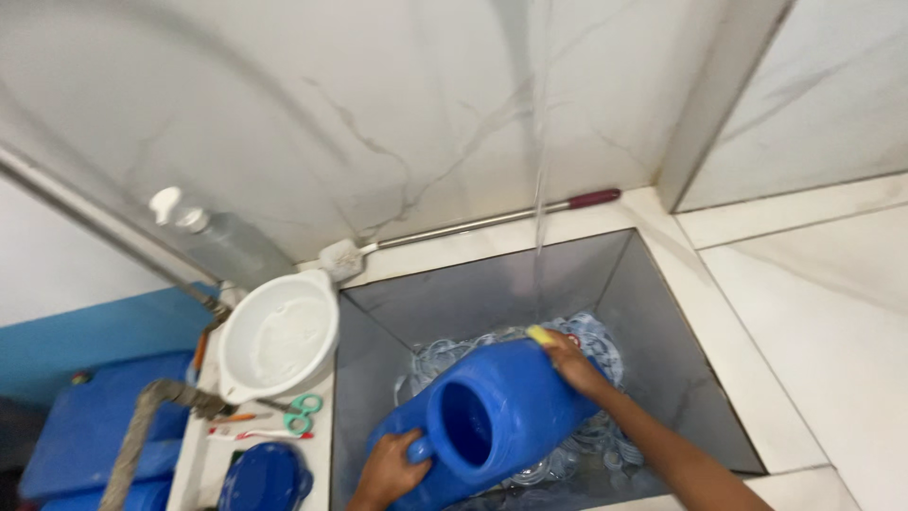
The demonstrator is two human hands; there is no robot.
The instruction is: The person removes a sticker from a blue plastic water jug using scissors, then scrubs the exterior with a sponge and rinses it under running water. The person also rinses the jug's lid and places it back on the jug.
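I see a blue plastic jug (492,416) lying tilted on its side inside the steel sink (662,322), its wide round mouth facing up toward me. My left hand (390,468) is at the near end of the jug, fingers curled tight around its handle. My right hand (570,362) rests on the far upper edge of the jug, fingers pressing a small yellow sponge (540,335) against the blue plastic. A thin stream of water (540,189) falls from above and lands just beside that sponge, at the far side of the jug. Under and behind the jug the sink bottom holds a heap of clear glass dishes (586,331), touching the jug's underside. To the left of the sink, on the white counter, a white plastic basin (279,339) stands just beside the sink's rim, with green-handled scissors (301,414) nearer me and a blue lid (265,478) nearer still. Beyond the sink's far rim a long-handled brush with a dark red grip (473,225) lies along the marble wall, and a clear bottle (222,241) stands behind the basin.
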